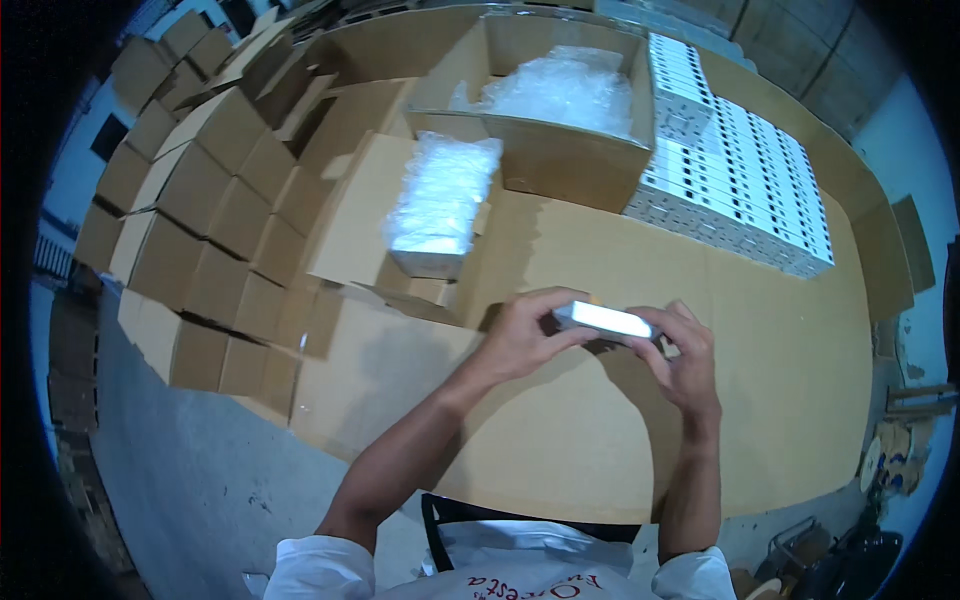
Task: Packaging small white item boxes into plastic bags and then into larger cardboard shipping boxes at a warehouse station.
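Observation:
A small, flat, white box (pixel 608 320) is held edge-up above the cardboard-covered table, its top edge bright with glare. My left hand (pixel 525 335) grips its left end between thumb and fingers. At the other end, my right hand (pixel 685 355) pinches it in the same way. Beyond my left hand, an open brown carton (pixel 352 215) holds a row of bubble-wrapped items (pixel 445 195). Glare hides most of the detail on the box.
A larger open carton (pixel 575 160) with clear bubble wrap (pixel 565 90) stands at the back. To its right are stacked rows of white boxes (pixel 735 185). Several empty brown cartons (pixel 205 240) are piled at the left. Cardboard (pixel 560 440) covers the table.

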### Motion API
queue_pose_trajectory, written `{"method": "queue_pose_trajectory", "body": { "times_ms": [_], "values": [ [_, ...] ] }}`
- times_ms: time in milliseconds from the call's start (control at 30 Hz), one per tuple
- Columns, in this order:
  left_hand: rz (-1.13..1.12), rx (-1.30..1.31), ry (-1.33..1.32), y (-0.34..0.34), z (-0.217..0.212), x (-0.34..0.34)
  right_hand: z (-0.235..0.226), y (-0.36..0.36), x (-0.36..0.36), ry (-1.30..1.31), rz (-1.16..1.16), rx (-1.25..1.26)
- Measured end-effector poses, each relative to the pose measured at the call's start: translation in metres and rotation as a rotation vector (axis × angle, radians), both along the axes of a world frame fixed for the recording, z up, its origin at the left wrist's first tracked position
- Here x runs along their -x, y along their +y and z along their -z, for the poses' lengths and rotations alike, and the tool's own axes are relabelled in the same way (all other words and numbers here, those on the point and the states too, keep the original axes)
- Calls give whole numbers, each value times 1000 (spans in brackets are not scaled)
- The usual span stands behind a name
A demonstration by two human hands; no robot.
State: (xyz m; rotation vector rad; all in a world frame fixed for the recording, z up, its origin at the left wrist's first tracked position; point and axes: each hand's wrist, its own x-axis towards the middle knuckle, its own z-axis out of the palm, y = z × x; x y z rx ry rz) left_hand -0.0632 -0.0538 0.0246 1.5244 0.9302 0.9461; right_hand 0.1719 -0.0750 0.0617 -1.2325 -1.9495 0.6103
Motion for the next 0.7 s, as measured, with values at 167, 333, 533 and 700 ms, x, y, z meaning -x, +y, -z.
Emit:
{"method": "queue_pose_trajectory", "body": {
  "times_ms": [167, 333, 533, 700],
  "values": [
    [-42, -164, 105, -3, 5, 2, -13, -8, 10, -34, -13, 23],
    [-36, -222, 102, 1, 15, 18, -25, -5, 28, -157, 18, 13],
    [-35, -222, 103, 12, 28, 22, -37, 26, 11, -58, 191, 141],
    [60, -288, 233, 12, 38, 29, -28, 63, 63, 412, 64, 149]
  ]
}}
